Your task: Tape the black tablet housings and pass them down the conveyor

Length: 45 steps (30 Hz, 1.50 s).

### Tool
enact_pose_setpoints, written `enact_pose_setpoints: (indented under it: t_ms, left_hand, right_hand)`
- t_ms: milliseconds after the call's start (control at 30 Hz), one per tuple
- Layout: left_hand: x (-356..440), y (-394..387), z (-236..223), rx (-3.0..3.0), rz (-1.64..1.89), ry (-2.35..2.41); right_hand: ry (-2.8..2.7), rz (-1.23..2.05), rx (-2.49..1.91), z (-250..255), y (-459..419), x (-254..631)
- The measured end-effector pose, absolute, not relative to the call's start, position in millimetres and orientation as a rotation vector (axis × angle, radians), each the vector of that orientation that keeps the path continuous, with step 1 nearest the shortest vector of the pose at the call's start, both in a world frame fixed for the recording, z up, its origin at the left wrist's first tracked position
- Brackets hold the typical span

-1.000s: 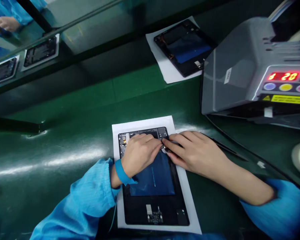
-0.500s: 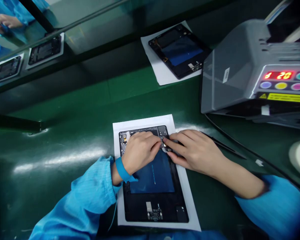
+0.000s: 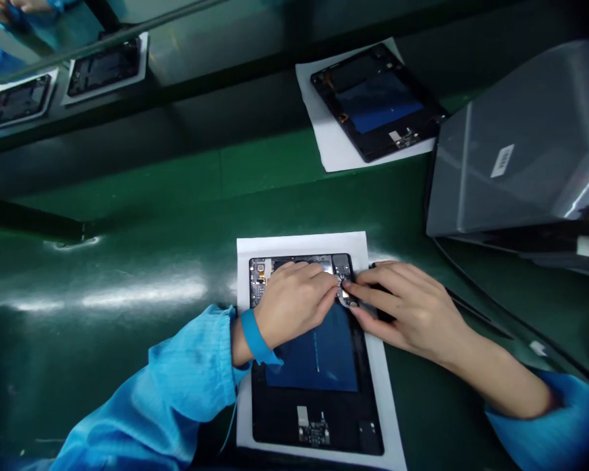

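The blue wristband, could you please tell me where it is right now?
In the head view, the blue wristband sits left of centre in the lower half, around the left wrist, between the blue sleeve and left hand.

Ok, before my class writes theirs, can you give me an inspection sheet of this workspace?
Surface: green bench, shiny, with glare at left.
Job's things: opened tablet on white paper; blue panel inside.
Clutter: black tool partly behind the right hand; white scrap.
Hands: left hand and right hand meet at the tablet's upper right corner; whether they grip anything is unclear.
Cables: black cable near grey machine; thin cord below the wristband.
Surroundings: grey machine at right; second tablet beyond; two more tablets upper left.
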<state>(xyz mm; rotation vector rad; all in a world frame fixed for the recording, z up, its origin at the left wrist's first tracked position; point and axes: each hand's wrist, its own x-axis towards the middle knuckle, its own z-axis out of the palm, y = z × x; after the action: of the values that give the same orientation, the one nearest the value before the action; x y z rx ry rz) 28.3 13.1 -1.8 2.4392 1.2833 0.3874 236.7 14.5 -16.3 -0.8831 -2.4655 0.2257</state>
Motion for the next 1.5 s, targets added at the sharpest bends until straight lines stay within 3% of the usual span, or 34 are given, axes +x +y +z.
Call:
enact_pose_setpoints:
  t_ms: [367, 600, 1500]
  left_hand:
    - [27.6, 14.0, -2.7, 2.432, 0.380, 1.284]
    - [28.5, 16.6, -1.2, 2.418, 0.359, 1.296]
    - [29.3, 17.3, 0.4, 2.395, 0.333, 1.312]
  right_hand:
    - [-2.474, 0.174, -0.985, -0.3, 15.7, 229.3]
    - [-2.417, -0.097, -1.130, -3.1, 22.6, 223.9]
    - [-2.522, -0.102, -1.155, 0.5, 18.4, 217.2]
